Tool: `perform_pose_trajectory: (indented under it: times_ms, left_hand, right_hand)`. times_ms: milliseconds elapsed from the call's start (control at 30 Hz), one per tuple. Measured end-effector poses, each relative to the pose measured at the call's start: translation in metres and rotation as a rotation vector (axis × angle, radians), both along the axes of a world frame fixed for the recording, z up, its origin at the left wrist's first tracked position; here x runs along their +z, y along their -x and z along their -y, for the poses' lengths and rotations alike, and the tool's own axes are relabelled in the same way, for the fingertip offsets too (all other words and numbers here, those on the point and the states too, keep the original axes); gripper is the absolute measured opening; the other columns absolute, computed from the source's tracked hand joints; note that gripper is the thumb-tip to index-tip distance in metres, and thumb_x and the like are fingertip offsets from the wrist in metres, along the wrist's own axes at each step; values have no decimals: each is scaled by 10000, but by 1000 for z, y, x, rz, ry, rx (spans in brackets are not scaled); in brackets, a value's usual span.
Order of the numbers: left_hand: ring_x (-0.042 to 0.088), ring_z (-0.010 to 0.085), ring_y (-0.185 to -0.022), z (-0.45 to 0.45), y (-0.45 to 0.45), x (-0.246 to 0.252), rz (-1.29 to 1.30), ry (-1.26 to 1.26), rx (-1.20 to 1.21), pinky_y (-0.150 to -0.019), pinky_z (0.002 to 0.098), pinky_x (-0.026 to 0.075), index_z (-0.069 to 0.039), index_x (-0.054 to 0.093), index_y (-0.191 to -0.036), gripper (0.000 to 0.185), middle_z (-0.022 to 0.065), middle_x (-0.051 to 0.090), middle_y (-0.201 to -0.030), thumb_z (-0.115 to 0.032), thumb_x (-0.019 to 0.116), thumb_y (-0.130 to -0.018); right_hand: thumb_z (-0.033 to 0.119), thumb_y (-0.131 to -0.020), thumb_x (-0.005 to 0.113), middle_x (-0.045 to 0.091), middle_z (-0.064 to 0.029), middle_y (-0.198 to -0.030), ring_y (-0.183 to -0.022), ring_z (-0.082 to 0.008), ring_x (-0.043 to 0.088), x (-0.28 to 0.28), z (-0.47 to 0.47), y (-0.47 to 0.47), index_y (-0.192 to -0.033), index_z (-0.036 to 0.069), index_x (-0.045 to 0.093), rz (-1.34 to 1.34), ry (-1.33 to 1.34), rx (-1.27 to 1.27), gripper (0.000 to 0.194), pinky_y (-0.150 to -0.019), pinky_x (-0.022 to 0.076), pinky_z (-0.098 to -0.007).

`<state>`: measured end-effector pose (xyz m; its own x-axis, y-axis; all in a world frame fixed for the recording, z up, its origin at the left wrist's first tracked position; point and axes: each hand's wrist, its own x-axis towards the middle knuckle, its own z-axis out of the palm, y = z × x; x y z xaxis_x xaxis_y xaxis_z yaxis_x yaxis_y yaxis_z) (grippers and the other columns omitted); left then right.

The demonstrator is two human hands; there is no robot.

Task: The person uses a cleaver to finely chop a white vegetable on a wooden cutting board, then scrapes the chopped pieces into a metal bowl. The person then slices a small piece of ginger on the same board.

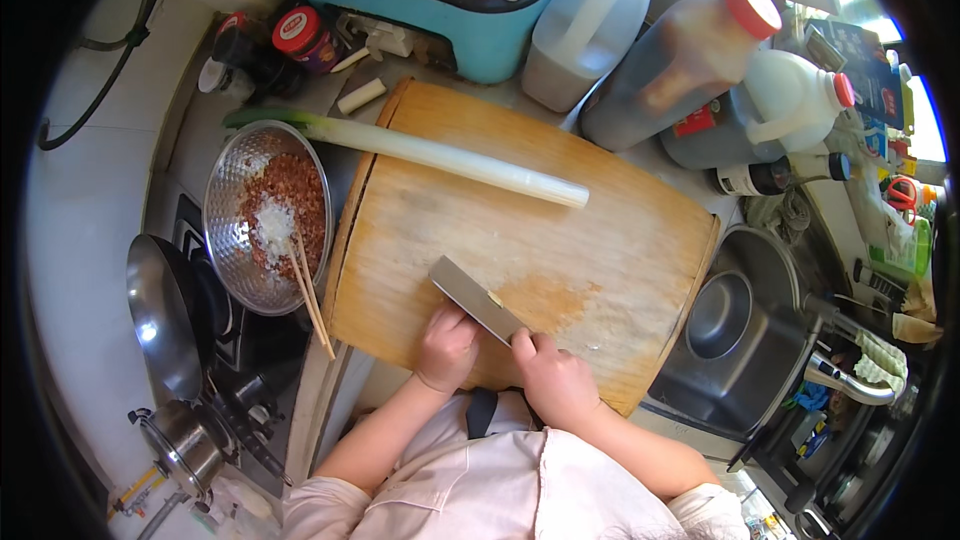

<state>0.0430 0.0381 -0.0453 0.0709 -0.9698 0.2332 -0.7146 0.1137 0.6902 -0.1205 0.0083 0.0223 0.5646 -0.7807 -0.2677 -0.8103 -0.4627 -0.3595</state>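
Observation:
My right hand [555,375] grips the handle of a kitchen cleaver [476,296] above the front of a wooden cutting board [450,232]. The blade slants up to the left, and a small pale piece of food [495,299] clings to its face. My left hand [448,349] is curled against the near side of the blade; whether its fingers hold anything is hidden. Across the back of the board lies a leek or large green onion [465,165], its green end pointing left. Left of the board, a dimpled metal bowl [225,217] contains minced meat [289,172], chopped white bits [274,225] and wooden chopsticks [307,292].
A wok [161,315] and a lidded pot [180,446] are at the left by the stove. Several large jugs [675,67] line the back right. To the right is a steel sink [750,382] with a faucet [847,379]. A cut white stalk [361,96] lies behind the board.

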Motion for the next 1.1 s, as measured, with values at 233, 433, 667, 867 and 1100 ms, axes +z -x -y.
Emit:
perform_pose_trajectory:
  times_ms: [233, 433, 667, 867, 1100]
  left_hand:
    - [615, 324, -865, 6, 3, 4, -46, 26, -33, -779, 398, 518, 8, 665, -881, 151, 144, 640, -940, 27, 630, -736]
    - [608, 313, -840, 7, 3, 8, -38, 44, -28, -756, 383, 512, 17, 664, -868, 120, 142, 634, -929, 3, 628, -754]
    - [600, 331, -848, 4, 0, 4, -11, 29, -42, -763, 392, 509, 14, 670, -868, 155, 148, 632, -934, 21, 617, -723]
    - [597, 336, -845, 2, 1, 1, -16, 28, -24, -765, 397, 507, 7, 663, -863, 174, 151, 624, -932, 38, 604, -703]
    - [606, 321, -850, 3, 1, 5, -2, 41, -25, -762, 392, 512, -2, 660, -853, 160, 139, 632, -937, 38, 621, -703]
  right_hand:
    - [104, -840, 553, 614, -158, -789, -607, -369, 631, -14, 18, -2, -995, 75, 510, 123, -168, -201, 163, -519, 519, -459]
    - [69, -840, 533, 615, -150, -746, -618, -381, 628, 14, 18, 9, -991, 78, 514, 83, -152, -84, 152, -521, 514, -472]
    - [52, -789, 534, 608, -140, -754, -555, -326, 644, 33, 9, 7, -950, 79, 496, -65, -159, -30, 167, -459, 525, -424]
    - [59, -802, 527, 602, -138, -743, -551, -313, 649, 7, 16, -18, -909, 65, 470, 39, -113, -57, 121, -450, 531, -405]
    - [45, -804, 520, 600, -163, -748, -590, -354, 650, 8, 6, -3, -925, 53, 466, 21, -164, -74, 133, -486, 539, -433]
